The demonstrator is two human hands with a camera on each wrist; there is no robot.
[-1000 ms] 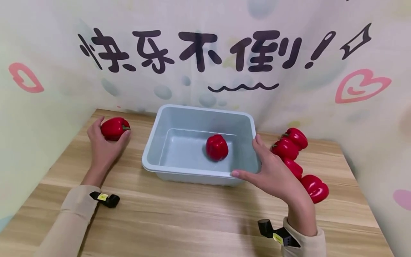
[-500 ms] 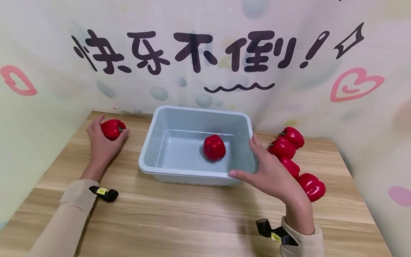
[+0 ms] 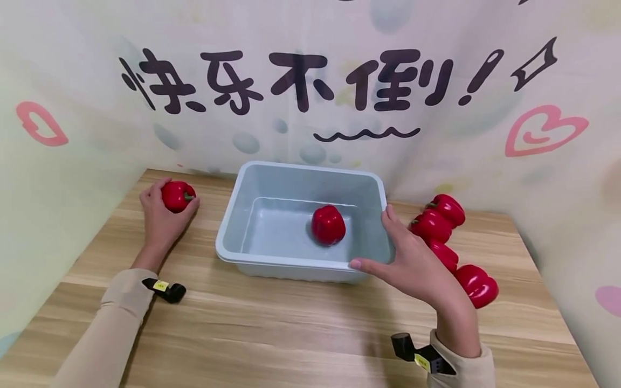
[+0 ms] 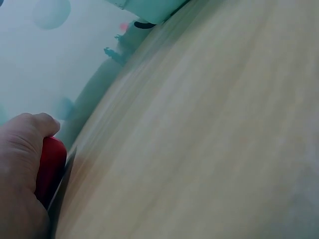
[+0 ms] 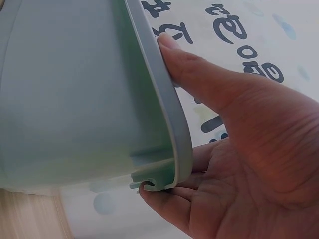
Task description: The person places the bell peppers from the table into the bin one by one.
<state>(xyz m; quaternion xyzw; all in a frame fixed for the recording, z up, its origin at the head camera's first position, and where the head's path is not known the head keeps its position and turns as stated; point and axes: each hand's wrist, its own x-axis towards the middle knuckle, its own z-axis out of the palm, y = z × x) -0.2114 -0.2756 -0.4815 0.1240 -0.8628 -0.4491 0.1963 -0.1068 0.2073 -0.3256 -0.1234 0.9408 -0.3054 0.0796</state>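
Well, our left hand (image 3: 165,221) curls round a red pepper (image 3: 178,196) near the worktop's (image 3: 271,334) back-left corner; our right hand (image 3: 412,258) grips the tub's rim (image 3: 291,261), toward the back edge. Slack left fingers could let that glossy pepper roll off the left edge.

The bell pepper at left (image 3: 176,196) is glossy red with a green stem (image 3: 188,197); the bell pepper in the tub (image 3: 328,225) and the four bell peppers at right (image 3: 432,226) are red too. The plastic tub (image 3: 274,229) is plain pale grey-blue. Light brown wood grain streaks the tabletop (image 3: 271,328). The whitish backdrop (image 3: 204,21) carries black Chinese characters (image 3: 302,86), pink hearts (image 3: 53,141) and blue-grey spots (image 3: 246,143). Sleeves (image 3: 104,334) are beige — wrist cameras (image 3: 176,293) black, with yellow labels (image 3: 161,285).
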